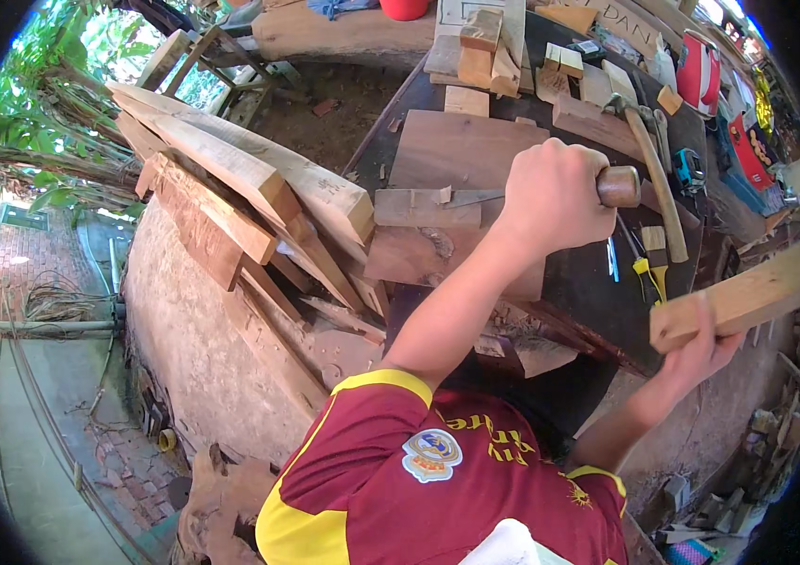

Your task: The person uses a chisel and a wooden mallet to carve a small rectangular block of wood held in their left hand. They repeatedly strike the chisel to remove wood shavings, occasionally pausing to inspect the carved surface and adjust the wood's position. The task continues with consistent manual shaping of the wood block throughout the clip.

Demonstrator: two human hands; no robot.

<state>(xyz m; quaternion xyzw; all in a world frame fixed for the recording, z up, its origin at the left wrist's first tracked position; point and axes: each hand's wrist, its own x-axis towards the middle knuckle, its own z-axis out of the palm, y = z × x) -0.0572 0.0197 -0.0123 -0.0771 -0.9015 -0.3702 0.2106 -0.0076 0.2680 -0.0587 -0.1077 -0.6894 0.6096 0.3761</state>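
Note:
My left hand (555,198) is closed around a wooden handle (618,186), its end poking out right of the fist. A thin metal blade (475,196) reaches left from the fist over a short board (424,209) on broader brown boards (461,146). My right hand (706,344), low at the right beyond the dark bench's edge, grips a pale rectangular wooden block (748,292) held at a slant. Near my left hand lie a mallet or hammer (659,188) and a brush (654,264) with a yellow-handled tool (643,273).
Long planks (231,160) lean at the left. Wood offcuts (480,56), a blue tape measure (687,169) and red containers (701,75) crowd the dark bench (598,292). A log (325,33) lies behind, and scrap wood (729,508) is heaped at the lower right.

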